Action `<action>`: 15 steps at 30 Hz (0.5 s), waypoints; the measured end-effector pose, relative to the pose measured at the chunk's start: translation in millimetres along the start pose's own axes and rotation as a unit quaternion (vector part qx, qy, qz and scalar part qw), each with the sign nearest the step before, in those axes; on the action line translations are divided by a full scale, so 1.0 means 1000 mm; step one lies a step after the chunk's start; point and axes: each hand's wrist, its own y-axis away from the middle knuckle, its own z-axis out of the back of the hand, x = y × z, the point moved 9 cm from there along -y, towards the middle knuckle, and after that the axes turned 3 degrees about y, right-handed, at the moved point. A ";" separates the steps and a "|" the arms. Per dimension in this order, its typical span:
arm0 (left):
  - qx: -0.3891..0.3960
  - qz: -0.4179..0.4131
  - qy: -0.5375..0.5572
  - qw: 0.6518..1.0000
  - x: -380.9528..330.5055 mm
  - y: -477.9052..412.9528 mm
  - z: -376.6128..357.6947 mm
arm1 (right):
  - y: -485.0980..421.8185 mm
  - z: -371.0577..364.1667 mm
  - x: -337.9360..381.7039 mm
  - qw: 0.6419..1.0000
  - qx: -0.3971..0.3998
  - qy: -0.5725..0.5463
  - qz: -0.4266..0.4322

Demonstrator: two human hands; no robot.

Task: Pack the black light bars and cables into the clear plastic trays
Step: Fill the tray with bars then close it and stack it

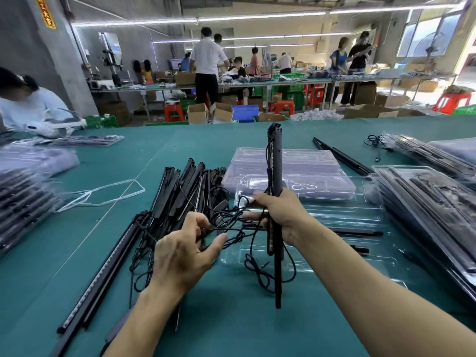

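right hand (280,215): its fingers were wrapped tight round the held light bar at about mid-length, with cable strands passing beneath the fingertips.
held light bar (275,155): slim and matte black, it stood nearly upright. Its capped top rose well above the right fingers and its lower end hung below the palm. A row of pale dots ran down one edge. Whether it was one bar or two pressed together could not be told.
left hand (185,251): its fingers were curled and pinched a strand of the cables, with the thumb stretched out toward the right hand.
cables (231,222): thin, black and tangled, they were strung between the fingers of both hands. Loose loops dangled below the right fingers.
pile of light bars (185,186): black bars lay fanned on the table just beyond the left fingertips, with more cable knotted through them.
long bar (108,266): it lay flat, out to the left of the left fingers, with a line of pale dots along it.
open tray (342,210): clear plastic with moulded channels, it lay under and beyond the right fingers. A black bar lay in one channel.
tray stack (291,161): clear trays sat beyond the right fingers, behind the upright bar.
packed trays (425,202): trays already filled with black bars were heaped well to the right of the right fingers.
table (64,253): it had a green surface.
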 end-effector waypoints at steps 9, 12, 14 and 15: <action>-0.112 -0.245 -0.115 0.956 -0.037 0.025 0.025 | -0.014 0.014 0.014 0.991 -0.085 -0.105 0.002; -0.122 -0.241 -0.136 0.953 -0.033 0.027 0.028 | -0.019 0.023 0.022 0.980 -0.110 -0.165 0.006; -0.138 -0.236 -0.147 0.951 -0.027 0.029 0.032 | -0.023 0.032 0.031 0.970 -0.120 -0.209 0.021; -0.137 -0.227 -0.150 0.953 -0.022 0.030 0.032 | -0.024 0.037 0.035 0.966 -0.122 -0.228 0.027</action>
